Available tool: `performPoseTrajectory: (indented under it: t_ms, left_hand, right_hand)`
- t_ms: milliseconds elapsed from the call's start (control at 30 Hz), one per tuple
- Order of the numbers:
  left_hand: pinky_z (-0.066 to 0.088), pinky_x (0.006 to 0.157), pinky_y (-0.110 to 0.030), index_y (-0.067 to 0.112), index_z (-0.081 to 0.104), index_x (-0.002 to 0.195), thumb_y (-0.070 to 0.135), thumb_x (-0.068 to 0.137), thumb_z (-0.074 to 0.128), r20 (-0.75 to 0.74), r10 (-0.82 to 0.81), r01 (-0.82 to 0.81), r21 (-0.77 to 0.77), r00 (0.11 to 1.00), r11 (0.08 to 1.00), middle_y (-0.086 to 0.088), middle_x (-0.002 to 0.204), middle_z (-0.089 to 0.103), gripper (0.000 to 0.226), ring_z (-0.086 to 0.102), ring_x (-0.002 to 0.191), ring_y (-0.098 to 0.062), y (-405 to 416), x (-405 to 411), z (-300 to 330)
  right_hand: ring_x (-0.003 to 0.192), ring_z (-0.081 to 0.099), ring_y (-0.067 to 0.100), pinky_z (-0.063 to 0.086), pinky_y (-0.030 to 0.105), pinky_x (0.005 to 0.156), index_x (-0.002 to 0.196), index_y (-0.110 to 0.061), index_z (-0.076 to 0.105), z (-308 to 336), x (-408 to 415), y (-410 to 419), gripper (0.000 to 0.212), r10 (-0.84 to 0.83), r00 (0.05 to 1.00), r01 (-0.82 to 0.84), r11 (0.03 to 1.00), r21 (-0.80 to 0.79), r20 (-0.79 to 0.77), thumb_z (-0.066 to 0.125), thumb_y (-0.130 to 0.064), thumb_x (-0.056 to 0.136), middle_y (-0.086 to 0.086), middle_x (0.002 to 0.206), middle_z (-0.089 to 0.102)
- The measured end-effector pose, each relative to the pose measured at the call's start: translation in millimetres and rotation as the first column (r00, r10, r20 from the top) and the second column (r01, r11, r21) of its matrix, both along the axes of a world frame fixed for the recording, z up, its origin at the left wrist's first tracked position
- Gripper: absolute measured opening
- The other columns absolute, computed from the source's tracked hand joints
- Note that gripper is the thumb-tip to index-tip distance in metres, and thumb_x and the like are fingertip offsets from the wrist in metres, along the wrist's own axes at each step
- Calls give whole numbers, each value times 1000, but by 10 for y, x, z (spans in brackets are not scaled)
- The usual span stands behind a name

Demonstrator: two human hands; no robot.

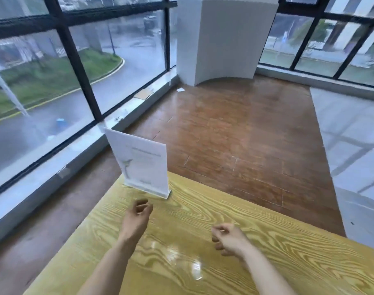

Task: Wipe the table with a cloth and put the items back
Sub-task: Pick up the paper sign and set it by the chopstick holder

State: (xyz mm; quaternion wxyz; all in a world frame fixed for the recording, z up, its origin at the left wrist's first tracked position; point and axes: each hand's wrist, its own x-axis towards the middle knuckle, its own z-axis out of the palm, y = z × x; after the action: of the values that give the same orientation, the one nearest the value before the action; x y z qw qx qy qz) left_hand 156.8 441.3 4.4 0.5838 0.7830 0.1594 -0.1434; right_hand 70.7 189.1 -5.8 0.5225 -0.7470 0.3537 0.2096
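Hovering empty, fingers loosely curled: left hand (139,216) and right hand (227,238) over glossy yellow wood-grain bench (267,241), white upright sign stand (142,165) just beyond, seemingly replaced.

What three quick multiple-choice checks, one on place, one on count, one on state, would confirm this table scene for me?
1. Where does the sign stand sit on the table?
A. far left corner
B. near right corner
C. centre

2. How many items stand on the table?
A. one
B. three
C. five

3. What do the left hand and right hand hold?
A. a cloth each
B. nothing
C. the sign stand together

Key: 1 A, it stands at the far left edge; 2 A, only the sign stand shows; 3 B, both hands hover loosely curled and empty.
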Motion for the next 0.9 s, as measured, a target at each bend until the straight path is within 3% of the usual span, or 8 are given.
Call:
performPoseTrajectory:
  t_ms: [200, 333, 433, 467, 533, 600, 767, 900]
  left_hand:
    - [42, 112, -47, 27, 37, 150, 32, 87, 68, 108, 138, -141, 14, 984, 990, -3, 151, 48, 70, 49, 137, -20, 810, 1233, 49]
    - [30, 120, -45, 33, 17, 159, 23, 83, 72, 161, 118, -115, -29, 980, 993, 4, 167, 22, 95, 27, 152, -14, 946, 1727, 184]
    - [27, 122, -46, 41, 9, 159, 15, 82, 70, 146, 65, -56, -66, 987, 996, 10, 169, 15, 101, 20, 154, -11, 977, 1941, 220]
    - [27, 122, -44, 42, 12, 159, 11, 83, 68, 127, 41, -31, -83, 991, 996, 12, 168, 18, 100, 22, 153, -11, 973, 1978, 219]
    - [31, 118, -38, 42, 34, 151, 2, 82, 64, 107, -4, 17, -122, 994, 992, 13, 158, 39, 85, 34, 148, -13, 933, 2002, 209]
    - [39, 113, -38, 45, 52, 126, -5, 78, 62, 99, -18, 31, -132, 995, 991, 15, 133, 58, 70, 49, 136, -15, 884, 1978, 197]
    - [44, 108, -39, 44, 51, 125, -4, 70, 62, 139, -37, 57, -144, 990, 988, 13, 128, 62, 74, 54, 129, -9, 742, 1786, 211]
    - [41, 95, -30, 33, 51, 136, -8, 76, 60, 141, -105, 126, -152, 984, 980, 9, 131, 59, 73, 52, 127, -8, 345, 1435, 299]
  right_hand:
    - [88, 64, 19, 55, 41, 90, 127, -22, 63, 229, 1134, 845, 38, -23, 990, 30, 998, -47, 140, 69, -36, 91, -2, 104, 68]
    - [133, 53, 23, 42, 35, 109, 149, -24, 46, 378, 1612, 1190, 62, -128, 958, 141, 990, -31, 256, 69, -32, 92, 5, 149, 52]
    - [142, 42, 14, 37, 39, 117, 155, -30, 34, 380, 1823, 1405, 76, -189, 926, 176, 982, 69, 327, 70, -25, 88, -6, 153, 44]
    - [139, 44, 9, 37, 40, 117, 153, -33, 36, 350, 1876, 1463, 77, -190, 919, 169, 982, 89, 345, 70, -26, 84, -14, 148, 45]
    - [133, 54, 12, 43, 43, 113, 145, -36, 45, 245, 1943, 1541, 79, -190, 905, 163, 981, 104, 380, 67, -37, 69, -10, 142, 59]
    - [127, 59, 16, 46, 45, 110, 143, -33, 46, 197, 1956, 1574, 81, -194, 899, 162, 980, 114, 393, 63, -40, 64, -6, 135, 65]
    - [127, 58, 22, 46, 44, 110, 150, -29, 30, 373, 1798, 1529, 83, -187, 907, 178, 982, 60, 378, 60, -28, 73, -1, 139, 60]
    - [120, 61, 23, 49, 41, 105, 147, -25, 33, 458, 1441, 1149, 71, -251, 896, 267, 964, 9, 367, 62, -15, 83, -1, 131, 62]
